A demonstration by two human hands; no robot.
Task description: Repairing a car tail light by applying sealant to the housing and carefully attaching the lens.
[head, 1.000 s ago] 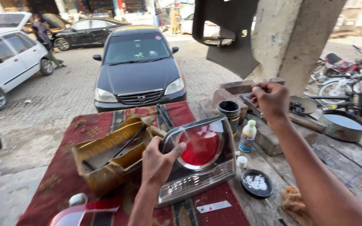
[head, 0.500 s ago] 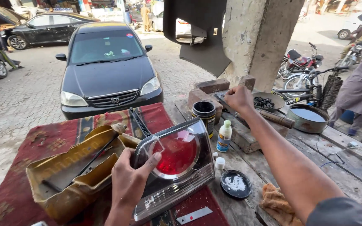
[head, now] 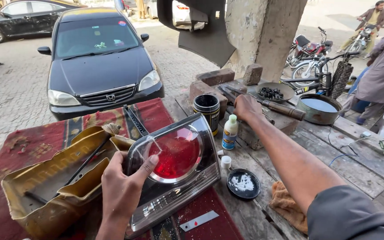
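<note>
A car tail light (head: 174, 169) with a round red lens and a clear cover stands tilted on the red patterned cloth (head: 36, 138). My left hand (head: 123, 186) grips its left edge, thumb pressing a small clear shard against the cover. My right hand (head: 247, 107) is stretched out over the stone block (head: 254, 135) behind a small white bottle with a green cap (head: 230, 132). The fingers curl down by a dark metal tool (head: 281, 108); whether they hold it is hidden.
A cut-open yellow can (head: 45, 186) holds dark rods at left. A black tin (head: 206, 109), a black lid with white powder (head: 243, 183), an orange rag (head: 287, 206), bricks, a pan and a water bowl (head: 318, 108) crowd the wooden bench. A black car is parked ahead; a person stands at right.
My view has swung right and dipped. My right hand has dropped from the air down onto the stone block. My left hand stays on the tail light.
</note>
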